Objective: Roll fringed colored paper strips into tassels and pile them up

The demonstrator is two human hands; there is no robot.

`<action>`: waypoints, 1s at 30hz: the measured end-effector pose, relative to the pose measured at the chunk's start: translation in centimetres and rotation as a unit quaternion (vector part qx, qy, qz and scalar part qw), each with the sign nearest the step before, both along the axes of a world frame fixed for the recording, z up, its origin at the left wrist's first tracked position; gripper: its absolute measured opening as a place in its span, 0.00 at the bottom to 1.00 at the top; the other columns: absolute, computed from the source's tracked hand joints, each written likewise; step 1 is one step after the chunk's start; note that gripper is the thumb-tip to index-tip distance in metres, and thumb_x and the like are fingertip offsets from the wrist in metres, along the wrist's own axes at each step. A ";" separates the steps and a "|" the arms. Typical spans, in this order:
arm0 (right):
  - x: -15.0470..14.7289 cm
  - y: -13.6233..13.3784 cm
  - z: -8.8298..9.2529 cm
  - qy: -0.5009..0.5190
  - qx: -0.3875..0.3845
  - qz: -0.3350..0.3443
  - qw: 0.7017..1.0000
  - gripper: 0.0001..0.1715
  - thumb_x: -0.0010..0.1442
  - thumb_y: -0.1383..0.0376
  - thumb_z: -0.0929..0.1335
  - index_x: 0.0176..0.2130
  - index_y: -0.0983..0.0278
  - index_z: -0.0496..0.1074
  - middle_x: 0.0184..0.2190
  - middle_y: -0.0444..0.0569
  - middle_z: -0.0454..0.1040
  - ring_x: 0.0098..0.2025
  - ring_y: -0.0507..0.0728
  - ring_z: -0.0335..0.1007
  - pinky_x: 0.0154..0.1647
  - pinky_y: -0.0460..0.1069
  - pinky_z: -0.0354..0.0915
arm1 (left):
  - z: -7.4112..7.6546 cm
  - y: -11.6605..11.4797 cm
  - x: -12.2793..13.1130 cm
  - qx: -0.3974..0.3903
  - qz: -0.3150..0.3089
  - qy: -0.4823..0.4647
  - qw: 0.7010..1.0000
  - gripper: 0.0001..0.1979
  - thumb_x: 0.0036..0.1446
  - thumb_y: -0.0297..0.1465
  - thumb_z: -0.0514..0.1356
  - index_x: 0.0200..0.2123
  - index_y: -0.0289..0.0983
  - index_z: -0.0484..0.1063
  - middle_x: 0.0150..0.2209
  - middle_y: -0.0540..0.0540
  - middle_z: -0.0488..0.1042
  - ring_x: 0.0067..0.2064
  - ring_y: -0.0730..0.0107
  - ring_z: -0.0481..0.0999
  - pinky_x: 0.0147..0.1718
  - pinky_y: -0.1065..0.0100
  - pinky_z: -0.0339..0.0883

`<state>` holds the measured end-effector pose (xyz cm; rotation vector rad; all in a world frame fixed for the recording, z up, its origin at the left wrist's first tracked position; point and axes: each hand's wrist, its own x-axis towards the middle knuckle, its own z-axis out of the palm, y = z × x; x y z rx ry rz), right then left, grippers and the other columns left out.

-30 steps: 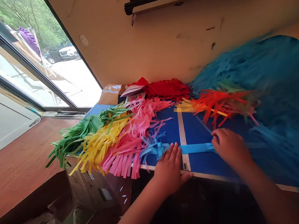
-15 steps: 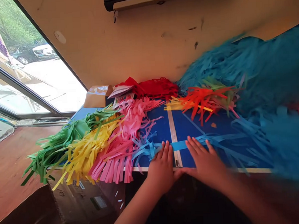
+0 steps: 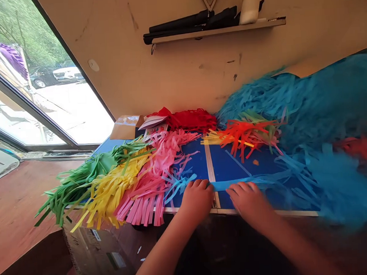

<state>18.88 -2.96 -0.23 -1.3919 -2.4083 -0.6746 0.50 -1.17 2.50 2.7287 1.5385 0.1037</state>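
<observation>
My left hand [image 3: 196, 199] and my right hand [image 3: 248, 200] rest side by side at the front edge of a blue table [image 3: 224, 164]. Both press on a light-blue fringed paper strip [image 3: 259, 179] that runs across the table from left to right. The left hand's fingers curl down onto the strip's left end, beside a bunch of light-blue fringe [image 3: 176, 182]. On the right hand the fingers bend over the strip just right of the table's white seam [image 3: 210, 169].
Fringed paper lies in rows to the left: green [image 3: 81, 182], yellow [image 3: 112, 188], pink [image 3: 151, 180]. Red paper [image 3: 185, 119] and a mixed orange bunch [image 3: 245, 134] sit at the back. A big blue fringe heap [image 3: 324, 118] fills the right. A cardboard box [image 3: 100, 248] stands below.
My right hand slid left along the strip until it lay beside the left hand. Both hands' fingers went from flat to curled. The view tilted up, showing a wall shelf.
</observation>
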 end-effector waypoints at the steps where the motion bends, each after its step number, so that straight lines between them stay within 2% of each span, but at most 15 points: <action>1: -0.1 0.4 -0.2 -0.008 0.006 0.010 1.000 0.10 0.53 0.74 0.64 0.32 0.62 0.73 0.30 0.46 0.75 0.33 0.55 0.66 0.36 0.51 0.52 | 0.1 0.3 0.3 0.019 -0.009 0.013 1.000 0.12 0.60 0.35 0.52 0.42 0.37 0.72 0.49 0.42 0.70 0.49 0.57 0.68 0.47 0.57 0.61; 4: -0.2 1.3 -0.3 -0.029 0.020 0.023 0.999 0.10 0.51 0.77 0.64 0.26 0.63 0.70 0.24 0.45 0.71 0.28 0.54 0.64 0.32 0.50 0.51 | 0.2 1.1 1.4 0.065 -0.069 0.037 0.995 0.11 0.58 0.35 0.55 0.38 0.34 0.71 0.46 0.39 0.69 0.47 0.55 0.66 0.44 0.57 0.61; 8: -0.1 2.1 -0.2 -0.035 0.043 0.032 0.998 0.12 0.50 0.78 0.64 0.22 0.63 0.67 0.21 0.46 0.68 0.25 0.54 0.63 0.30 0.50 0.49 | -0.4 2.2 2.7 0.060 -0.134 0.050 0.988 0.06 0.59 0.28 0.53 0.36 0.35 0.69 0.37 0.44 0.70 0.40 0.62 0.69 0.35 0.63 0.64; 13: 0.3 2.7 -0.2 -0.040 0.036 0.014 0.998 0.12 0.52 0.78 0.63 0.23 0.64 0.67 0.22 0.47 0.69 0.26 0.55 0.63 0.29 0.50 0.48 | -1.0 3.0 3.0 0.045 -0.117 0.052 0.991 0.06 0.60 0.29 0.52 0.37 0.36 0.68 0.37 0.45 0.69 0.40 0.62 0.69 0.29 0.66 0.66; 21: 0.6 3.1 0.1 -0.044 -0.035 0.023 0.998 0.10 0.55 0.75 0.62 0.27 0.66 0.68 0.25 0.49 0.69 0.29 0.55 0.61 0.29 0.50 0.47 | -0.5 3.0 3.0 0.028 -0.102 0.070 0.992 0.07 0.61 0.28 0.51 0.39 0.36 0.68 0.39 0.44 0.68 0.42 0.61 0.69 0.33 0.64 0.68; 27: 0.6 2.6 0.4 -0.017 -0.084 -0.002 0.996 0.07 0.58 0.65 0.63 0.30 0.65 0.68 0.30 0.50 0.69 0.34 0.56 0.61 0.31 0.50 0.47 | -0.3 3.1 3.1 0.029 -0.110 0.088 0.990 0.06 0.60 0.25 0.52 0.39 0.33 0.68 0.39 0.42 0.69 0.43 0.59 0.69 0.36 0.63 0.67; 30: 0.6 2.8 0.5 -0.013 -0.092 -0.009 0.996 0.06 0.58 0.68 0.63 0.30 0.64 0.68 0.30 0.48 0.69 0.34 0.55 0.60 0.31 0.50 0.47 | -0.5 3.2 3.1 0.038 -0.130 0.090 0.987 0.06 0.59 0.25 0.53 0.39 0.33 0.68 0.39 0.42 0.69 0.42 0.60 0.69 0.36 0.63 0.67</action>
